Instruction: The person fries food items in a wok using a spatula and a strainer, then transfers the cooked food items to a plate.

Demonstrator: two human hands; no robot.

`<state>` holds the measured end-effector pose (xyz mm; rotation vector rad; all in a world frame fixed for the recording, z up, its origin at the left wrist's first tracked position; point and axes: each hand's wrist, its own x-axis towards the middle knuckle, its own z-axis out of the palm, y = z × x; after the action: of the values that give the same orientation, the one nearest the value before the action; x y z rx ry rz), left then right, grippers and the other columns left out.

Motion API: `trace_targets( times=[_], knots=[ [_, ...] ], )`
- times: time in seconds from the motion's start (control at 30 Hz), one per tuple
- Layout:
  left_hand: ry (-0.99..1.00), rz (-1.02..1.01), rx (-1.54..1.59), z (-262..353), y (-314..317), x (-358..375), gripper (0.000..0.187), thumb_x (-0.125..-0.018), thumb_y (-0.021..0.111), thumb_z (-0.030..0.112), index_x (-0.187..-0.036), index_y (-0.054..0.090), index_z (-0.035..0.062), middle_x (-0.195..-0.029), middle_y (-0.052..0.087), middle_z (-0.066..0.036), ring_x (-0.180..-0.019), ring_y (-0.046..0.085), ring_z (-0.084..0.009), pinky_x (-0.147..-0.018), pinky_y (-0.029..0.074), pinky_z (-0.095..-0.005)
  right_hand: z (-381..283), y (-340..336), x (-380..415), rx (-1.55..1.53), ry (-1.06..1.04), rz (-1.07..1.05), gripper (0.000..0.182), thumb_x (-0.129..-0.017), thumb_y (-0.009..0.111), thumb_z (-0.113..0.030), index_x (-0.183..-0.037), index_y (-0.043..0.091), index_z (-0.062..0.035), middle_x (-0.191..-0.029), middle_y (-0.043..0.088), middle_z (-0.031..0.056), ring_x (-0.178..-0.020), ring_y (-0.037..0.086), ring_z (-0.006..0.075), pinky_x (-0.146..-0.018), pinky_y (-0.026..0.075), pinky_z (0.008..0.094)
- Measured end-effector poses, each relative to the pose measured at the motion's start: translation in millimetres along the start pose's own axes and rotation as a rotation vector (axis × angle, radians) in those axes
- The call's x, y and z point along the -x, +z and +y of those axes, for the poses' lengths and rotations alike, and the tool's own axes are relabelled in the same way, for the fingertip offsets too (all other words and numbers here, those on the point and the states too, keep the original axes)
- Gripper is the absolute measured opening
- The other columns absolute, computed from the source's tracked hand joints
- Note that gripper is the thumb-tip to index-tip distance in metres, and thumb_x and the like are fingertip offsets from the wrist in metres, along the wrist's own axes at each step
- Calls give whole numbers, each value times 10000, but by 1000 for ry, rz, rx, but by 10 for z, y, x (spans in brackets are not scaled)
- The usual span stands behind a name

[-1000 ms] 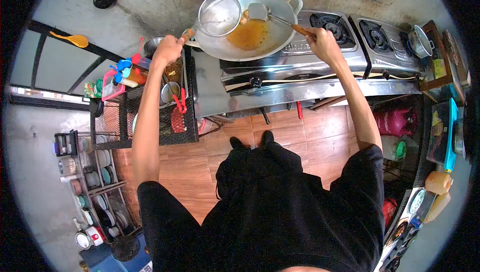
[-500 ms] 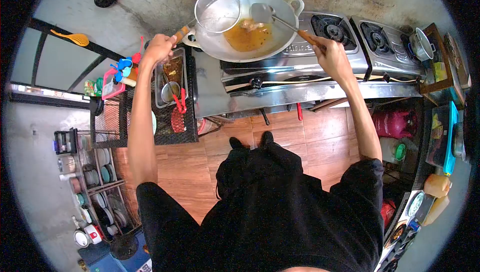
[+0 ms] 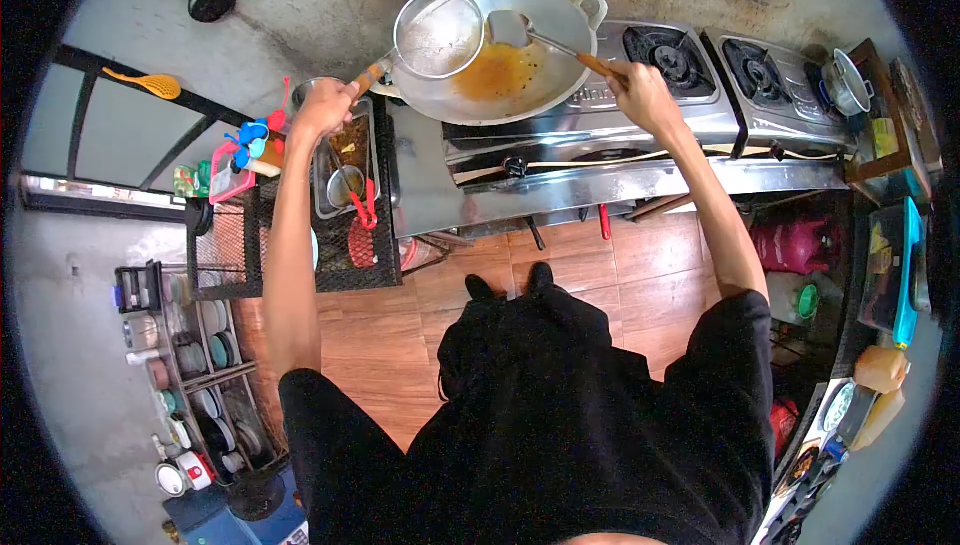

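Observation:
A large metal wok sits on the stove with shallow brownish oil in it. My left hand is closed around the wooden handle of a round wire strainer, which is held over the wok's left part. In my right hand is the wooden handle of a metal spatula. The spatula's blade is inside the wok, just right of the strainer and above the oil's far edge. Whether the strainer holds any food is hard to tell.
Two bare burners lie right of the wok, with a metal pot beyond. On the left, a black mesh rack holds a food tray, a ladle and red-handled tongs. A metal counter edge runs in front.
The spatula has shifted slightly left, toward the strainer. The brownish lump beside its blade no longer shows in the oil. The strainer has moved slightly down, and my right hand left.

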<state>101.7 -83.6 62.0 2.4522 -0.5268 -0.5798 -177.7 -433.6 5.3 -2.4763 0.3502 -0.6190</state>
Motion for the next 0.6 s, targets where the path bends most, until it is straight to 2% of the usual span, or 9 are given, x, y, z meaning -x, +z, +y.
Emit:
trace_targets(
  times=[0.07,0.27,0.33,0.37,0.4,0.47,0.5,0.53,0.6],
  knots=[
    [17,1,-42,26,32,18,402,-928,485,349,-774,577,-11,-523,498,-29,-353,411,-113,-345,296,-287,-28,-80,-97,14,49,-62,295,-802,566,-55,-1084,650,-75,-764,575,288,-709,594,424,-644,488,436],
    [75,32,-293,33,189,-60,437,-922,484,380,-778,605,-15,-562,556,-59,-408,493,-135,-426,385,-303,128,-146,-322,90,22,-94,272,-800,576,-91,-1054,649,-26,-802,605,278,-781,615,415,-723,482,443],
    [85,66,-311,112,258,-42,489,-904,509,356,-654,571,-59,-587,583,-173,-517,590,-301,-592,463,-417,192,-192,-387,105,42,-116,278,-798,581,-89,-1061,647,-29,-806,609,275,-785,618,412,-724,484,438],
    [69,-15,-294,81,259,-112,466,-911,506,342,-692,578,-63,-564,567,-150,-451,548,-259,-505,437,-400,324,-175,-418,73,-28,-96,286,-803,584,-98,-1076,643,-38,-824,614,275,-802,621,407,-722,486,431],
    [67,-11,-292,156,251,-59,466,-911,506,342,-692,578,-63,-564,567,-150,-451,548,-259,-505,437,-400,396,-195,-450,74,-33,-97,286,-803,584,-98,-1076,643,-38,-824,614,275,-802,621,407,-722,486,431],
    [17,-140,-142,306,236,17,418,-918,508,328,-741,578,-44,-542,534,-93,-378,458,-164,-388,360,-335,493,-250,-497,51,-69,-116,290,-811,586,-107,-1090,640,-50,-871,623,272,-831,622,401,-723,494,409],
    [16,-136,-140,320,213,21,418,-918,508,328,-741,578,-44,-542,534,-93,-378,458,-164,-388,360,-335,522,-305,-517,87,-63,-146,297,-813,595,-116,-1095,636,-36,-925,641,251,-852,639,373,-737,497,394],
    [-20,-212,-64,333,192,17,384,-921,509,321,-776,574,-29,-539,510,-58,-369,404,-112,-359,306,-292,553,-361,-513,87,-66,-147,297,-813,595,-116,-1095,636,-36,-925,641,251,-852,639,373,-737,497,394],
    [-54,-286,15,314,159,-28,351,-924,510,314,-812,570,-14,-536,485,-23,-359,349,-61,-329,253,-248,546,-499,-485,54,54,-202,307,-815,607,-129,-1100,632,-19,-941,669,206,-861,662,308,-752,498,369]
  ],
)
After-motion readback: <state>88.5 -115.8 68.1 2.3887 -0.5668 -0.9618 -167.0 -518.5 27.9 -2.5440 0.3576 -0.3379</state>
